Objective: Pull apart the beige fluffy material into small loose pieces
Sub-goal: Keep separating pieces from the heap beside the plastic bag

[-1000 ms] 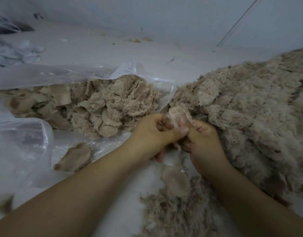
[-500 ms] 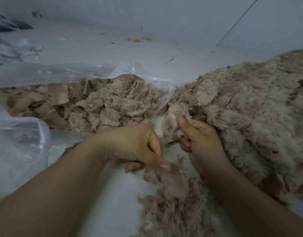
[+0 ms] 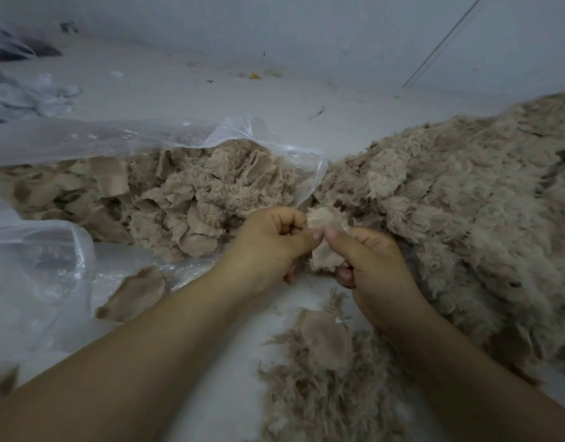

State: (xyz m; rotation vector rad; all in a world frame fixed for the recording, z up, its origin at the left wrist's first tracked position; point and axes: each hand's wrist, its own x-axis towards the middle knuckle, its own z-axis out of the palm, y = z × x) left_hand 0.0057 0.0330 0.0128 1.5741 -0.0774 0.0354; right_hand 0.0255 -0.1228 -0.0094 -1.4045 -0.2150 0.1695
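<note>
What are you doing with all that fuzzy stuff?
A person is tearing beige fluffy fabric into little bits. Both hands meet in the middle: the left hand and the right hand each pinch the same small scrap, ready to pull it apart. A big fluffy heap lies to the right, more scraps fill the clear plastic bag on the left, and loose shreds lie below the hands.
</note>
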